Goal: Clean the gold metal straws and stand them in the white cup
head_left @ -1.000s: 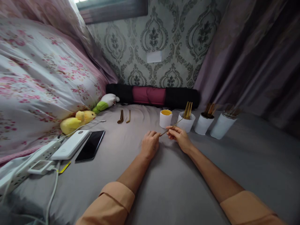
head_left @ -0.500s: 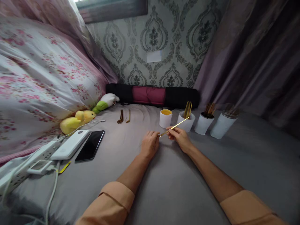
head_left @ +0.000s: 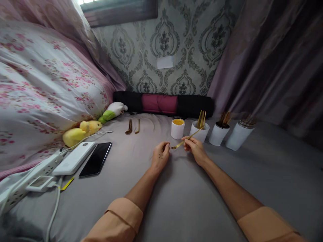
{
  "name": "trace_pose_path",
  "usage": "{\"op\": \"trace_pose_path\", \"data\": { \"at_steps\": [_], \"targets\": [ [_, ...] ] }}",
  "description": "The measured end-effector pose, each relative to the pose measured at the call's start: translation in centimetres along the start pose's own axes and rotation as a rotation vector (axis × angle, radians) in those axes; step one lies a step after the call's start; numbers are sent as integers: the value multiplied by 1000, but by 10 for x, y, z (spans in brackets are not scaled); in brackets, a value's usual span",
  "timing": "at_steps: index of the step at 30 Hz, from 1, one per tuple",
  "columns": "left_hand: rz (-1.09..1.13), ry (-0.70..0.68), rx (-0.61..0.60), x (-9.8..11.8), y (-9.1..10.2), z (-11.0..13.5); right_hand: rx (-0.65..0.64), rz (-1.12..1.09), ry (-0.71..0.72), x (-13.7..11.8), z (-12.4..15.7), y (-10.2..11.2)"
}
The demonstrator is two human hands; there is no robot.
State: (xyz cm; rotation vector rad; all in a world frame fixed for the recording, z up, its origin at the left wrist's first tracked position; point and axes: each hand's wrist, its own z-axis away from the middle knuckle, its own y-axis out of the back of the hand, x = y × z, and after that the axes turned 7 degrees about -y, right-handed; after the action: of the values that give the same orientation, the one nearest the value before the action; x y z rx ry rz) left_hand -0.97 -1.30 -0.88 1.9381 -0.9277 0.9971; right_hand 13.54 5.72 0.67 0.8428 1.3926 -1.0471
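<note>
My right hand [head_left: 196,151] pinches a slender gold utensil [head_left: 179,145] over a creased gray sheet [head_left: 189,201], its far end crossing before a wide white container [head_left: 203,135]; my left hand [head_left: 160,157] lies curled just beside the near end, and whether it encloses anything I cannot tell. Behind, a damask-patterned wall [head_left: 185,43] stands between a floral cloth [head_left: 63,77] at left and a dark curtain [head_left: 262,50]. The window [head_left: 121,13] is cut off above; the contents of the rightmost container [head_left: 238,136] are blurred.

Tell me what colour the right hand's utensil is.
The utensil is gold, clearest in the head view.
</note>
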Motion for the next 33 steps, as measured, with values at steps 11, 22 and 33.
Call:
{"op": "trace_pose_path", "data": {
  "at_steps": [11,22,33],
  "targets": [
    [464,362,-147,8,-9,-1,6,27,20,4,-4,3],
    [782,524,-311,13,-7,3,-32,75,55,0,-1,3],
    [931,619,-418,15,0,3,-46,84,57,-4,3,1]
  ]
}}
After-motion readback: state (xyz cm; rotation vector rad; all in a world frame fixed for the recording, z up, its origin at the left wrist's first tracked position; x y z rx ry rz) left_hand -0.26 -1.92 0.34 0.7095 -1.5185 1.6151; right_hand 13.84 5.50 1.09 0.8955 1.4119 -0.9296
